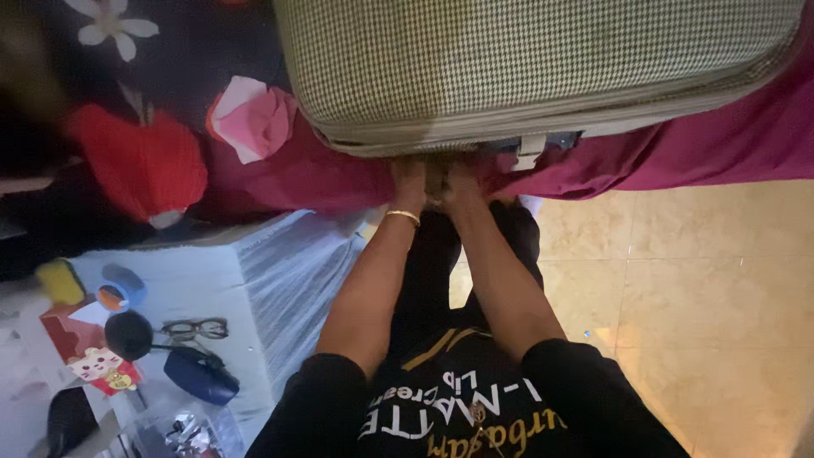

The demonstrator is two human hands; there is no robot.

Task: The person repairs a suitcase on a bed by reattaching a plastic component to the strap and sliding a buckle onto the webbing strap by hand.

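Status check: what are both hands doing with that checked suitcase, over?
Left hand and right hand together at the near edge of the checked suitcase, grip hidden. Suitcase lies on the magenta bedcover. Pink cloth alongside, apart.

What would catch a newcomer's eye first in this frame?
The big checked suitcase at top centre, lying on a magenta cover. Just below its near edge, the left hand and right hand reach up side by side. At left, a red cloth stands out.

Home bedroom, magenta bedsheet (729, 144), checked suitcase (526, 59) on the bed, tiled floor (695, 288), cluttered side table (212, 280) with eyeglasses (195, 328)
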